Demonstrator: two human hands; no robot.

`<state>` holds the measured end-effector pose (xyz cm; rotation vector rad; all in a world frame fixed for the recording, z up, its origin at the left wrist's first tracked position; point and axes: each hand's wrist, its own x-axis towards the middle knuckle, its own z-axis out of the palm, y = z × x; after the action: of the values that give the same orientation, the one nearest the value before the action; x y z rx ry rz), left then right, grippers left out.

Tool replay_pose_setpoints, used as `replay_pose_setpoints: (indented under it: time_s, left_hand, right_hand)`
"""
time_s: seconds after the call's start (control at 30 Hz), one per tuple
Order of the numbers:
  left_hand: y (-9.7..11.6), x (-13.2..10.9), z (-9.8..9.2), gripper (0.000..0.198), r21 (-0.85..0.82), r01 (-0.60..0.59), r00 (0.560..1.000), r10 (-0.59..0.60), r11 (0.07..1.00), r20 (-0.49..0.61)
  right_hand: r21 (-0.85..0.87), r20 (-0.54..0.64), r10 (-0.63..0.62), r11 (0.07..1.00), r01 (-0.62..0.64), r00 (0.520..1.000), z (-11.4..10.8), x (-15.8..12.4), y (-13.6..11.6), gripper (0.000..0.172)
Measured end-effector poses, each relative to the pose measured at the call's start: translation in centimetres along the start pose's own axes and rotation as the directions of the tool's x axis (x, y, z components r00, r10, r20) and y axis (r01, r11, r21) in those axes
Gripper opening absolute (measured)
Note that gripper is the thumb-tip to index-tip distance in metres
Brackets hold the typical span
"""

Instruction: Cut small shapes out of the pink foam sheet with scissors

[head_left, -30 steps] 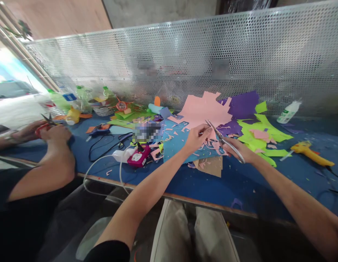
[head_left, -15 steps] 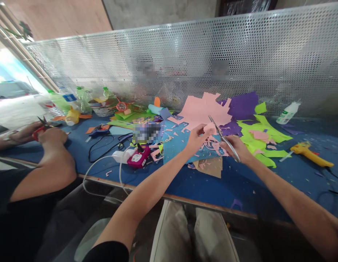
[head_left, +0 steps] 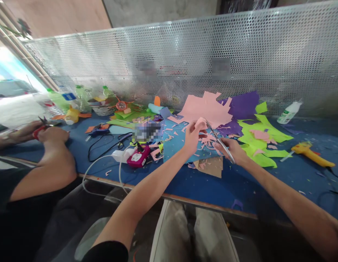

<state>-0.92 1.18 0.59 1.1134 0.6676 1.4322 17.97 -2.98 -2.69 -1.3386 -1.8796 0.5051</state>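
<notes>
My left hand [head_left: 193, 137] pinches a small piece of pink paper [head_left: 201, 123] over the middle of the table. In my right hand [head_left: 231, 150] is a pair of scissors [head_left: 217, 139], its blades pointing up and left to the pink piece's right edge. Beneath both hands, pink trimmings [head_left: 209, 142] lie scattered on a blue sheet [head_left: 175, 143]. A large pink sheet [head_left: 205, 107] with cut edges lies just behind my hands, partly over a purple sheet [head_left: 245, 105].
Green paper [head_left: 267, 140], a yellow glue gun [head_left: 312, 153] and a white bottle [head_left: 289, 112] are at the right. To the left are a pink power adapter [head_left: 138, 156], cables, plastic bottles [head_left: 83, 98] and a co-worker's hands [head_left: 52, 134] with red-handled scissors. A perforated metal screen [head_left: 185, 51] stands behind.
My left hand has moved slightly left and turned with the pink piece. The scissors have shifted left and down, and their handles now look more edge-on.
</notes>
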Motion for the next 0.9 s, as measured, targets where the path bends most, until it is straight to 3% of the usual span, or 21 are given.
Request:
replay_pose_setpoints:
  time_s: [0.17, 0.37, 0.63, 0.9]
  left_hand:
    - [0.18, 0.11, -0.03, 0.017, 0.048, -0.006, 1.0, 0.004, 0.999, 0.029]
    - [0.35, -0.03, -0.06, 0.028, 0.108, -0.086, 0.996, 0.082, 0.99, 0.039]
    - [-0.15, -0.26, 0.04, 0.033, 0.145, -0.093, 0.987, 0.073, 0.985, 0.141]
    - [-0.35, -0.74, 0.45, 0.035, 0.121, -0.117, 0.983, 0.097, 0.986, 0.155]
  right_hand:
    - [-0.02, 0.014, 0.007, 1.0, -0.007, 1.0, -0.1, 0.17, 0.62, 0.041]
    - [-0.024, 0.06, 0.02, 1.0, -0.019, 0.998, -0.16, 0.18, 0.41, 0.038]
    - [0.201, 0.129, 0.031, 0.978, -0.057, 0.991, 0.14, -0.09, 0.53, 0.042]
    - [0.212, 0.145, -0.006, 0.977, -0.026, 0.989, 0.29, -0.23, 0.83, 0.04]
